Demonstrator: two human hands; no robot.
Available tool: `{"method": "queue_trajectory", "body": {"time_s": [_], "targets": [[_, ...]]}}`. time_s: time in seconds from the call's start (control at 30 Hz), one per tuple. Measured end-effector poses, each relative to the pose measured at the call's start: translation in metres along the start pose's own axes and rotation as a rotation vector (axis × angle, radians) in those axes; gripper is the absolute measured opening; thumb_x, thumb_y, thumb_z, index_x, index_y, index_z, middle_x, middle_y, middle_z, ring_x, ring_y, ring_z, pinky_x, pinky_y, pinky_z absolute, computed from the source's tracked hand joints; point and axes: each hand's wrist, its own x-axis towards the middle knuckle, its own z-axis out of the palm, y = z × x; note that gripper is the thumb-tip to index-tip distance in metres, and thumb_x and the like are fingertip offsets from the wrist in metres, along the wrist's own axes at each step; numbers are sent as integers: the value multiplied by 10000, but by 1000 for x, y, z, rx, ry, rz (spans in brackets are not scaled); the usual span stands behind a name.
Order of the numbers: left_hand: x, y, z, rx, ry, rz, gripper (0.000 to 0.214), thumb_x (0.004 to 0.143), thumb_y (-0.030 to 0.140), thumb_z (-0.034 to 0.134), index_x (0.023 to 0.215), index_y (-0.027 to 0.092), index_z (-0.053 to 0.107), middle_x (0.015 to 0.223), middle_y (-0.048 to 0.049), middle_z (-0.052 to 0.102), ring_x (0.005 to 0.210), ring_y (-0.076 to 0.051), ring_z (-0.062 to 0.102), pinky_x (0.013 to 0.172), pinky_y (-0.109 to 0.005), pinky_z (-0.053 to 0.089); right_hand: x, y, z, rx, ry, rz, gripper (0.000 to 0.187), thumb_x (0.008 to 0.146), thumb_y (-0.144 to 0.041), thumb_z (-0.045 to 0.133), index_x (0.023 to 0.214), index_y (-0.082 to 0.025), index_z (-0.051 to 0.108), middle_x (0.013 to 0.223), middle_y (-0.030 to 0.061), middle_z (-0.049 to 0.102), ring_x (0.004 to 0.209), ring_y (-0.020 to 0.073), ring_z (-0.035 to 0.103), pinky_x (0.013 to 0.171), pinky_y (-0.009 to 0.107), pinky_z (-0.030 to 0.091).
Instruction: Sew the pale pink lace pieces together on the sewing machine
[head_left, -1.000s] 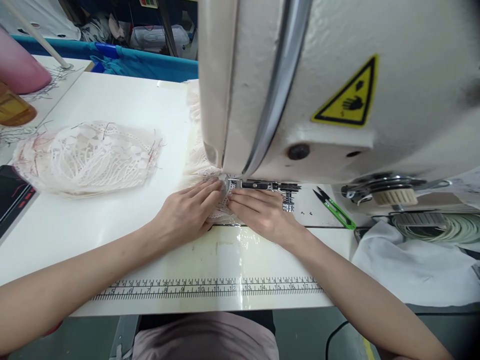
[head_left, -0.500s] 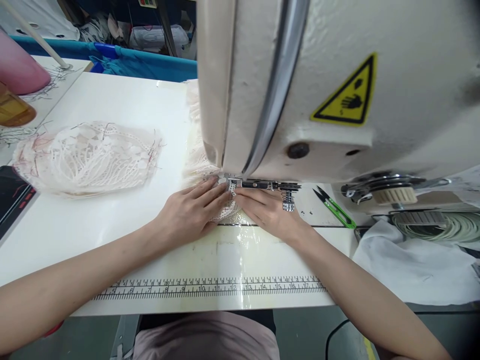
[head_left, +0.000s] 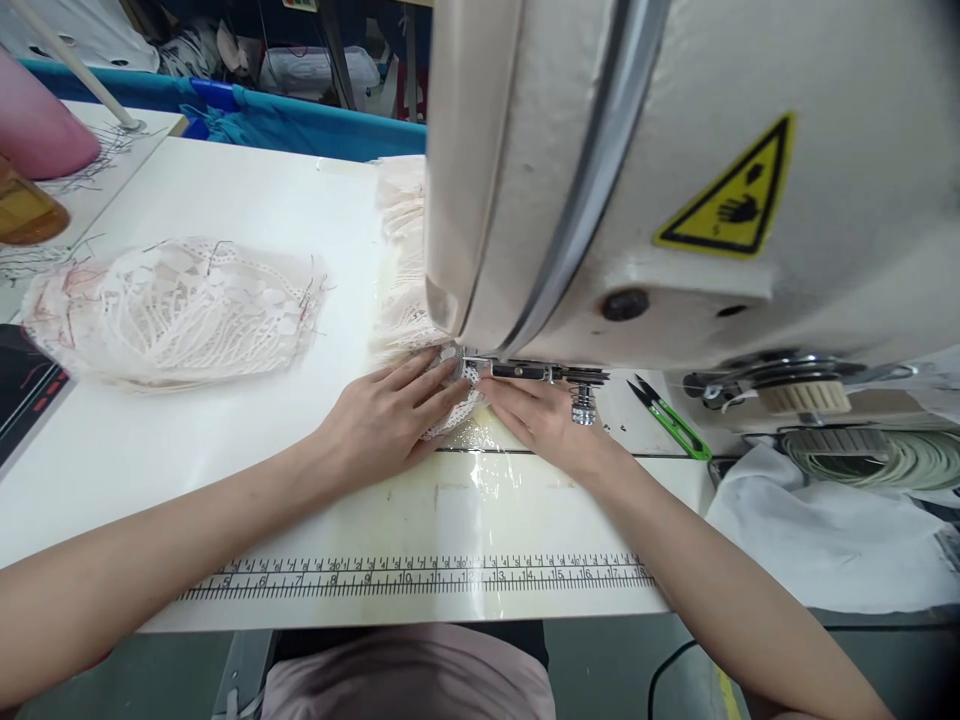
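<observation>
While both of my hands lie flat by the needle, the small white lace piece (head_left: 452,424) sits pinned between them on the machine bed, its far end under the metal presser foot (head_left: 469,371). My left hand (head_left: 388,418) is open, palm down, with the fingers stretched forward and pressing on the lace. My right hand (head_left: 541,420) is also open and flat, its fingertips touching the lace from the other side; I think the thumb is tucked under the machine arm, but the view there is poor. Both forearms run in from the lower corners and rest low over the glossy white tabletop (head_left: 225,470), which has a black printed ruler strip (head_left: 420,577) along its near edge.

Overhead, the cream sewing machine head (head_left: 600,150) carries a yellow triangular warning sticker (head_left: 739,195). Green-handled thread snips (head_left: 673,421) lie just right of my right hand. Gathered pale lace (head_left: 401,250) trails behind the needle, and a loose heap of white lace pieces (head_left: 172,310) lies well to the left. A blue fabric bin edge (head_left: 300,122) borders the table's far side.
</observation>
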Motion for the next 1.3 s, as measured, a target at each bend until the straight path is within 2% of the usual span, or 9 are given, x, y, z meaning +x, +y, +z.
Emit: {"method": "queue_trajectory", "body": {"time_s": [0.23,0.33,0.43,0.53,0.7,0.8,1.0,1.17,1.3], "targets": [[1,-1,1,10,-3,7,406,943,254,497,1299,86,595,1363,-165,583,1256,-328,567,1030,-463,519,3,3,-2,-3,-27,19,208,956,-214,498,951,-186,704,884,44,717,814,148,657,774,307,550],[0,-2,0,12,52,97,364,950,155,465,1283,89,597,1335,-118,611,1245,-267,583,1036,-404,525,2,5,-2,-60,-6,-54,203,956,-211,509,934,-189,710,915,45,721,847,146,664,783,292,548],[-2,-1,-1,-7,50,163,348,968,102,392,1232,93,619,1299,-98,638,1198,-218,620,995,-353,556,1,5,-2,-152,34,-161,203,953,-173,510,977,-194,710,1006,44,723,933,146,665,835,279,537],[-1,1,-4,-12,45,135,333,972,102,367,1150,78,648,1261,-118,659,1152,-223,649,949,-353,584,1,3,-2,-232,58,-200,212,952,-165,513,1048,-201,699,1044,43,716,953,146,659,856,278,529],[2,0,-8,1,70,101,294,962,127,390,1042,70,667,1180,-124,702,1078,-232,687,902,-351,608,0,0,-2,-331,-37,-224,270,911,-144,570,1140,-238,677,1042,36,703,911,147,640,805,287,521],[3,-1,-8,9,82,78,258,942,124,420,1006,86,666,1150,-112,718,1061,-236,694,886,-348,616,-2,-4,-1,-398,-43,-255,292,908,-129,572,1160,-246,660,1092,34,694,921,136,620,775,271,488],[1,-3,-7,0,84,61,238,918,121,448,1020,83,660,1177,-130,705,1104,-253,674,918,-366,603,0,-14,2,-460,14,-344,207,892,-76,549,1025,-202,646,1063,-9,703,895,104,602,699,253,433],[1,-3,-7,10,104,69,329,922,153,428,1141,40,646,1168,-139,708,1094,-259,678,911,-363,602,3,-20,1,-404,52,-416,156,873,-53,561,920,-184,633,996,-34,715,1031,115,603,743,250,452],[0,-4,-6,24,93,84,342,915,162,439,1144,46,665,1184,-129,700,1089,-260,681,912,-371,602,3,-21,0,-399,55,-411,180,877,-38,541,934,-181,635,974,-33,720,1021,105,607,763,252,455]]}}
